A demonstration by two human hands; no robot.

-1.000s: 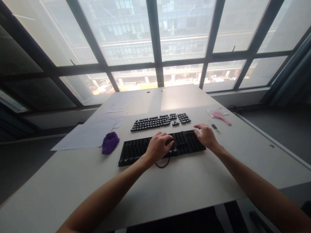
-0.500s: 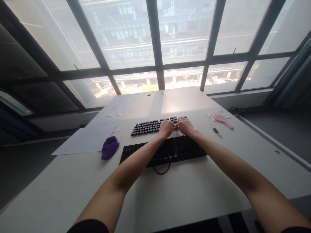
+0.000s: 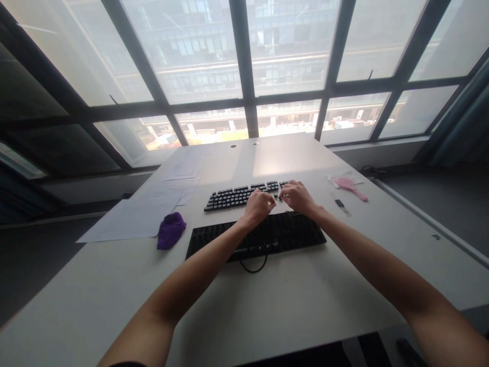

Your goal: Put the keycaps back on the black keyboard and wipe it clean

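Black keycaps [image 3: 229, 197] lie in keyboard-like rows on the white table, beyond a black keyboard base [image 3: 282, 232] with dark, bare-looking rows. My left hand [image 3: 260, 205] hovers over the base's far edge, beside the keycap rows. Its thumb and forefinger are pinched together; whatever they hold is too small to make out. Just to the right, my right hand [image 3: 298, 198] bends down with its fingertips closed on a small dark keycap at the right end of the rows. A loose keycap [image 3: 275, 195] sits between the two hands.
On the left are a purple cloth pouch [image 3: 171, 231] and white paper sheets [image 3: 130, 216]. To the right lie a small black-handled puller tool [image 3: 340, 203], a pink hairbrush [image 3: 346, 183] and a clear plastic bag [image 3: 357, 178]. A black cable [image 3: 254, 270] loops before the base.
My hands have moved apart, the left a little toward me and the right to the right. A small keycap between them now shows. The view has shifted slightly.
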